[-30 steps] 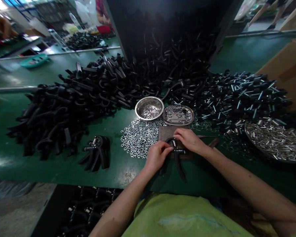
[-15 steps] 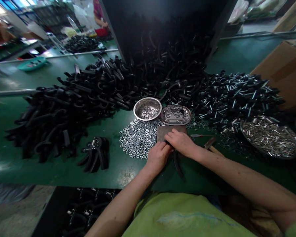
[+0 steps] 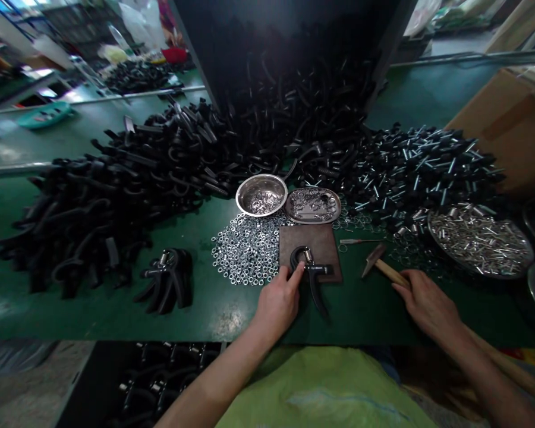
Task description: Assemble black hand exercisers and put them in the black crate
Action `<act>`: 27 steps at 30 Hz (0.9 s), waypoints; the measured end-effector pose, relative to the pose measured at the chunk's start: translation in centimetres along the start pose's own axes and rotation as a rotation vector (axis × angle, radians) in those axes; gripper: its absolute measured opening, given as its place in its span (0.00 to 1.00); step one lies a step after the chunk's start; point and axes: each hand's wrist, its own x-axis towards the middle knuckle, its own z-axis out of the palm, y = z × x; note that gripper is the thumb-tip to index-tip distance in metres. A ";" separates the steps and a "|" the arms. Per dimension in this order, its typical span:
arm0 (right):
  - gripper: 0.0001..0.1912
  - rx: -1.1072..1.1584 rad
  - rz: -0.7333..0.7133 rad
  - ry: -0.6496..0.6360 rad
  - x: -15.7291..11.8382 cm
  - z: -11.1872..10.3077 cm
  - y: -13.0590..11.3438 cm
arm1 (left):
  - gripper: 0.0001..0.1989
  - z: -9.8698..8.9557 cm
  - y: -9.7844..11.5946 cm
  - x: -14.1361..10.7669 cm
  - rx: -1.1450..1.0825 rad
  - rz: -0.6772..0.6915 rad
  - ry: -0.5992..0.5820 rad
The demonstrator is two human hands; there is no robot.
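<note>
A black hand grip strengthener with a coil spring lies over a square metal plate, one curved handle reaching past the plate's near edge. My left hand holds it from the left, thumb and fingers closed at the spring end. To the right, my right hand is closed round the wooden handle of a hammer. The hammer's head points left, low over the green table, apart from the plate. Small ring-shaped nuts spread beside the plate, close to my left hand.
Beyond the plate stand a round steel bowl and an oval tray of small parts. A screwdriver lies near the hammer. Black handles heap up behind; finished grips sit left. A pan of metal pins stands right.
My right hand has left the grip strengthener, moved right and closed on the hammer. My left hand stays at the grip, which now shows on the plate. The view has shifted slightly.
</note>
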 end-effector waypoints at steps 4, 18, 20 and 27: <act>0.19 0.388 -0.115 -0.029 1.1 -1.8 -5.8 | 0.27 0.2 0.0 0.2 0.001 0.013 0.003; 0.28 1.168 0.358 -0.194 -1.0 -0.9 -8.2 | 0.24 2.1 -0.3 0.0 -0.134 0.024 0.229; 0.29 1.130 0.364 -0.249 -2.1 -0.6 -8.2 | 0.22 2.3 -0.4 0.0 -0.149 0.016 0.242; 0.21 0.618 -0.269 -0.021 -1.2 -2.2 -11.7 | 0.20 1.6 -0.3 -0.2 -0.128 -0.006 0.192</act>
